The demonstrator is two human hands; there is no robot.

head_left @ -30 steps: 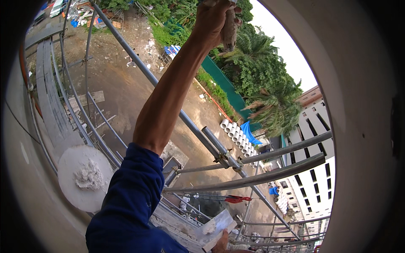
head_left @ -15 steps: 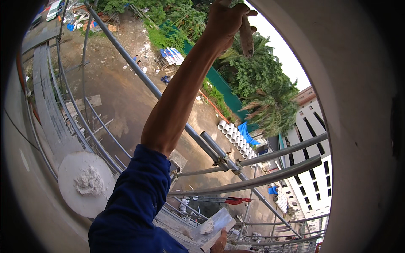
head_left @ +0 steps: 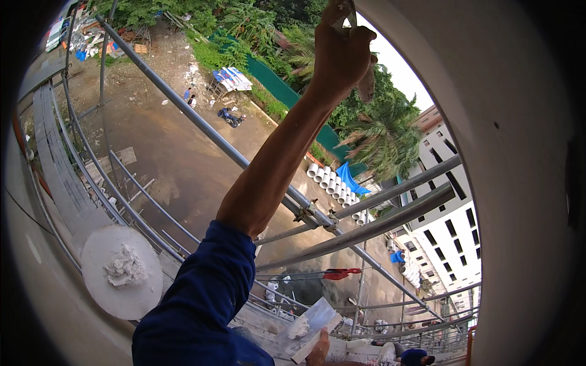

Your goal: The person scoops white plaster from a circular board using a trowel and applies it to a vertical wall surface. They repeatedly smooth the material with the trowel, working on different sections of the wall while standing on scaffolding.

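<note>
My left hand (head_left: 343, 58) is raised at the top, closed around a putty knife (head_left: 366, 86). Its worn, whitish lower end sticks out below my fist, and part of a thin blade shows above. The pale wall's curved edge is just to the right. Low in the view, my right hand (head_left: 318, 351) grips the edge of a flat, shiny rectangular plate (head_left: 314, 323) carrying a lump of white putty (head_left: 298, 329). Some of its fingers are hidden under the plate. At the left, a round white board (head_left: 97, 290) bears a heap of putty (head_left: 126, 266).
Grey scaffold pipes (head_left: 177, 91) cross in front of me, joined by clamps (head_left: 314, 213). Planks (head_left: 58, 146) run along the left. A smooth wall (head_left: 506, 152) curves down the right. A red object (head_left: 340, 274) hangs by a line. Another person (head_left: 416, 357) is at lower right; a yard lies far below.
My left hand has shifted right and slightly down with the putty knife. The whole view has turned a little, bringing another person into sight at lower right. My right hand still holds the plate.
</note>
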